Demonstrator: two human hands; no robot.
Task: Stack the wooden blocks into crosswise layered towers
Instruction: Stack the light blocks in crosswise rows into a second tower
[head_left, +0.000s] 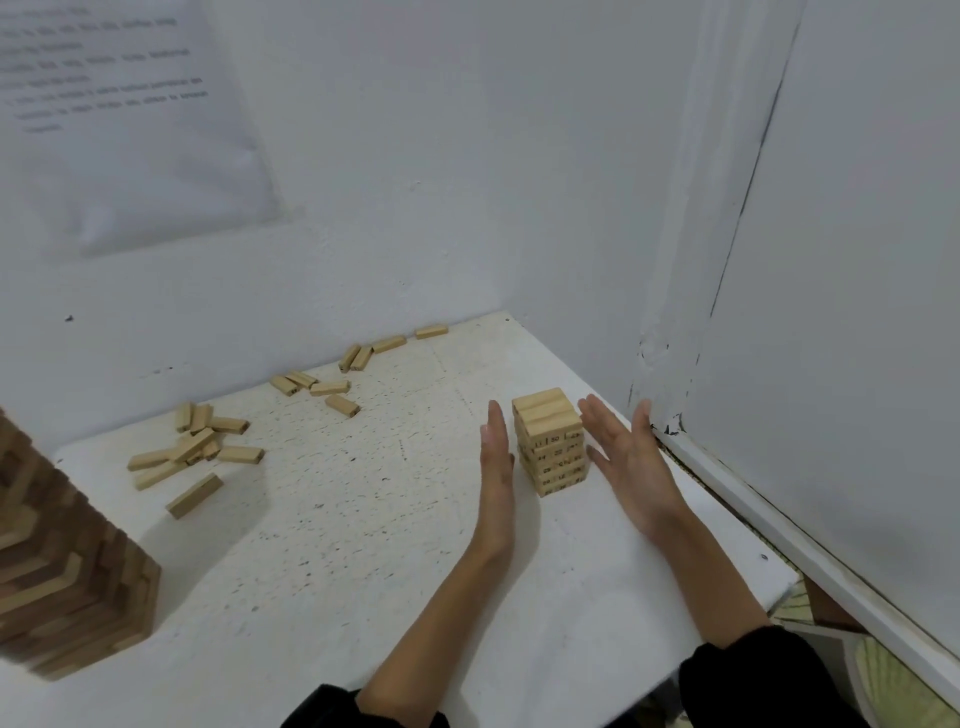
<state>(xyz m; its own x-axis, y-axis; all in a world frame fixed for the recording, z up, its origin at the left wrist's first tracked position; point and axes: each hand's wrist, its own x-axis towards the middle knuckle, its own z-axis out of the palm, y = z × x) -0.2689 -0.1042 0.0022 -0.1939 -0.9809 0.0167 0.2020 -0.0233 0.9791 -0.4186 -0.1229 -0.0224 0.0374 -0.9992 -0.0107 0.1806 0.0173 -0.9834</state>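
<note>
Flanking a small tower (550, 441) of pale wooden blocks with both hands, at about two o'clock on the white worktop (363, 561), close to the corner where the walls meet. Holding the left hand (496, 467) on edge at the tower's nine o'clock, fingers straight and pressed together, just beside the stack and leaving a thin strip of worktop showing between. Spreading the right hand (628, 462) open at the tower's three o'clock, palm turned toward the stack, fingers straight, thumb angled off toward the wall (519, 182); touching the blocks or not, impossible to tell. Gripping nothing with either hand. Standing upright in crosswise layers (showing printed numbers on the near block ends) and topping out with blocks lying side by side. Sharing the worktop with a heap of loose blocks (192, 447) at about ten o'clock, some overlapping, one lying apart on the near side. Sharing it too with a smaller scatter (317, 387) at about twelve o'clock, and with a few more blocks (387, 344) trailing along the foot of the wall toward one o'clock. Working beside a large tower (67, 582) of darker wood at about eight o'clock, blurred and cut off by the picture's left edge. Facing a sheet of paper (119, 104) on the wall at eleven o'clock, its text too blurred for reading. Wearing black sleeves (753, 670) ending well short of the wrists.
</note>
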